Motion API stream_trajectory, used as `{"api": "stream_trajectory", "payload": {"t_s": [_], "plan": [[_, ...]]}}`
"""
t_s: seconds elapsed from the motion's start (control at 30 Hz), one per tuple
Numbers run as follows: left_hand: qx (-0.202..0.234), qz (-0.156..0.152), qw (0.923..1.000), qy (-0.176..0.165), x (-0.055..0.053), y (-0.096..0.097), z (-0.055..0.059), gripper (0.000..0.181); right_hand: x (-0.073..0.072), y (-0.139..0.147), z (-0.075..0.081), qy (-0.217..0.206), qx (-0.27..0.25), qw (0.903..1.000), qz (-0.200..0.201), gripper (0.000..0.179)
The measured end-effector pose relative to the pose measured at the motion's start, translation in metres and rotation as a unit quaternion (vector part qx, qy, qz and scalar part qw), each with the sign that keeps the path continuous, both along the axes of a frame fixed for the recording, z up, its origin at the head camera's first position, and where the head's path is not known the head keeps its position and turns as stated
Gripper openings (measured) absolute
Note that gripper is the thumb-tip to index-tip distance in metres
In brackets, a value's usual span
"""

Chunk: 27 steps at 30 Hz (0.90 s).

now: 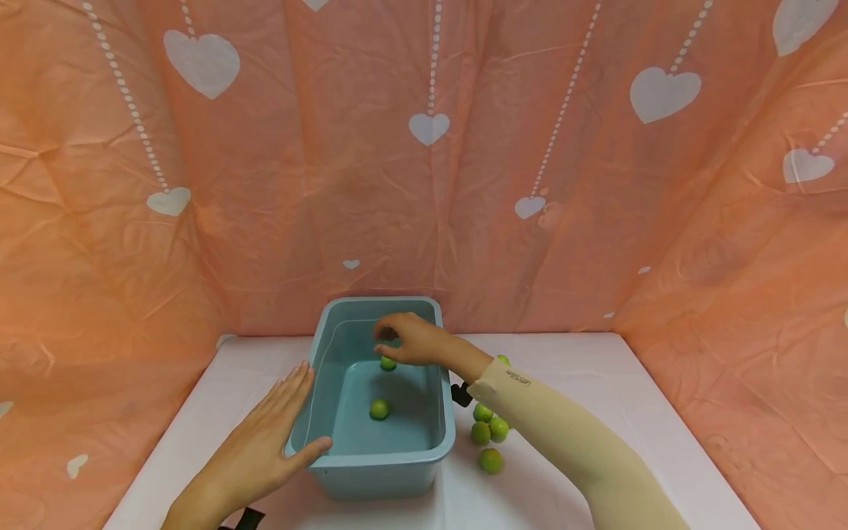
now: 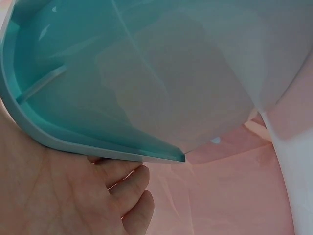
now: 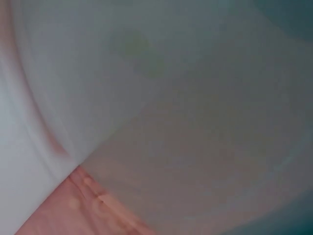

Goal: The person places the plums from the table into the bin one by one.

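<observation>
On white table [image 1: 583, 368] before orange backdrop [image 1: 371, 184]: bin [image 1: 377, 477], left hand [image 1: 268, 430] flat against, right hand [image 1: 416, 340] unclenched above.

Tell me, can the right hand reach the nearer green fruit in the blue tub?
Probably yes: the right hand is over the blue tub, and nothing shows between it and the nearer green fruit. The left hand rests along the tub's left side, leaving the way free.

Creased orange drape [image 1: 318, 184] from 9 through 12 to 3 o'clock, white hearts [image 1: 429, 129] on dotted strings [image 1: 433, 59]. White table [image 1: 596, 375] at 6. Light soft, drape brighter toward 9.
</observation>
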State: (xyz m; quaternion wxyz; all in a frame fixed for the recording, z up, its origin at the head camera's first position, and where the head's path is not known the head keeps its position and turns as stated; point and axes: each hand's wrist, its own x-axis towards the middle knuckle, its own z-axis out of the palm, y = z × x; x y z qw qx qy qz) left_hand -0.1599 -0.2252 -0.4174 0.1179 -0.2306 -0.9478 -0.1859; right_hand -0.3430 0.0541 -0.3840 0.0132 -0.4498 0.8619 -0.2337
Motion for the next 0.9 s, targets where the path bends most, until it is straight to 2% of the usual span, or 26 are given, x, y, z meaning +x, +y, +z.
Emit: {"api": "stream_trajectory", "payload": {"t_s": [0.57,0.9], "plan": [[-0.002,-0.002,1.0000,0.000,-0.001,-0.002,-0.002,0.098,0.002,0.040,0.016,0.011,-0.099,0.9943,-0.039,0.027],[0.002,-0.004,0.9999,-0.014,0.000,-0.002,0.000,0.099,0.008,0.069,0.018,0.011,-0.190,0.9806,-0.048,0.023]]}}
